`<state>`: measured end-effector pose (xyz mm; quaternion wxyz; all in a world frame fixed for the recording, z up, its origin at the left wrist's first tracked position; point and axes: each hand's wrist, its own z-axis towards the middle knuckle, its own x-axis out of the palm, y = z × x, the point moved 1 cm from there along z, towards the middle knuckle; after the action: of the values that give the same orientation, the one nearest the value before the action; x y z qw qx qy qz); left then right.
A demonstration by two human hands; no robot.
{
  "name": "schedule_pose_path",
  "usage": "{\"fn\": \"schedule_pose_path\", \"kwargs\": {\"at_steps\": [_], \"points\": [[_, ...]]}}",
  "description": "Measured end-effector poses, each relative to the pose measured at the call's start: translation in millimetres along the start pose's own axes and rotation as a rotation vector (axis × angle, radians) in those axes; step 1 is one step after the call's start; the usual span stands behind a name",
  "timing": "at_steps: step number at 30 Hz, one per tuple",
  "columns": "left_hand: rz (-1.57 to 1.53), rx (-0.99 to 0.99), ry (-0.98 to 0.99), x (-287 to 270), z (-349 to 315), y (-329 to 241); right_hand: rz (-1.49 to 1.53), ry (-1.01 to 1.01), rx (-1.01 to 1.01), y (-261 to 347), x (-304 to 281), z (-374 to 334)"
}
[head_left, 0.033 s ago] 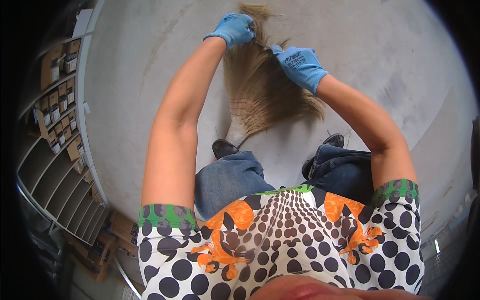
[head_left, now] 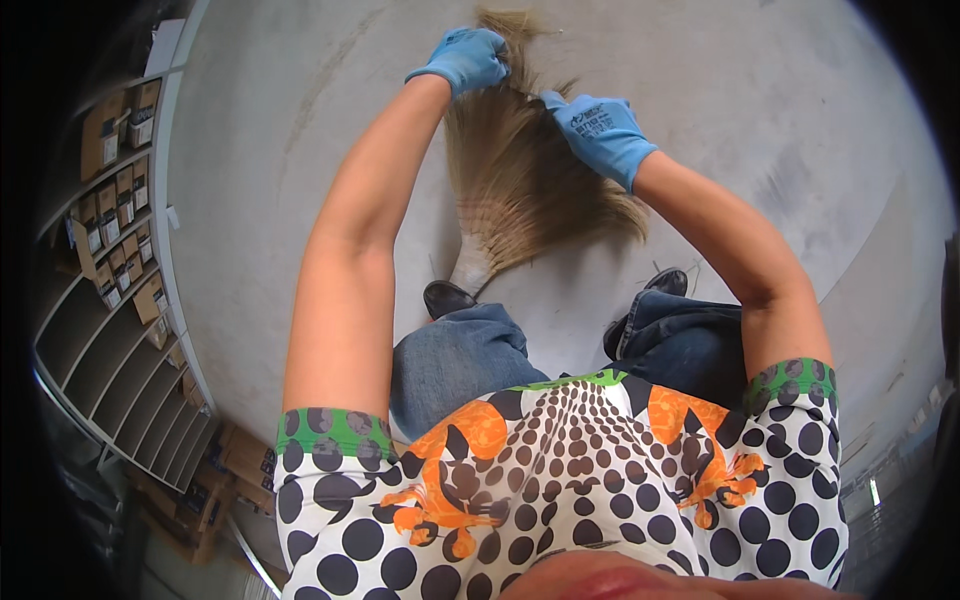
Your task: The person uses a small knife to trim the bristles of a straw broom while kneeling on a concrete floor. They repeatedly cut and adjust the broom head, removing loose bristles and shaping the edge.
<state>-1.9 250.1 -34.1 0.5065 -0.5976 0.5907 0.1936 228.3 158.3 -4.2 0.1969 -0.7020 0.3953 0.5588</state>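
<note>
Straw broom head (head_left: 500, 185) on the floor (head_left: 320, 150), bound stub by the left shoe (head_left: 448, 299), bristles fanning away from the wearer. Left hand (head_left: 465, 60) at the broom's far tip, fist closed round a tuft of bristles (head_left: 512, 22) that pokes out beyond it. Right hand (head_left: 603, 132) against the broom's far right edge, fingers curled — whether they pinch anything, cannot tell. Progress, judged: partway — one tuft gathered; most of the fan still loose, its right side ragged.

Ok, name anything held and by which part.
Left hand grips the broom by a tuft of far-end bristles; whether the right hand holds anything cannot be told.
</note>
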Motion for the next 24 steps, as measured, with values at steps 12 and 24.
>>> {"fn": "schedule_pose_path", "kwargs": {"at_steps": [12, 24], "points": [[-0.007, -0.138, 0.238, -41.7, 0.0, -0.6, 0.062, -0.157, -0.085, 18.9, -28.1, -12.0], [0.011, -0.083, 0.097, -24.7, 6.6, -23.1, 0.150, 0.076, 0.112, -7.7, 21.2, 22.7]]}}
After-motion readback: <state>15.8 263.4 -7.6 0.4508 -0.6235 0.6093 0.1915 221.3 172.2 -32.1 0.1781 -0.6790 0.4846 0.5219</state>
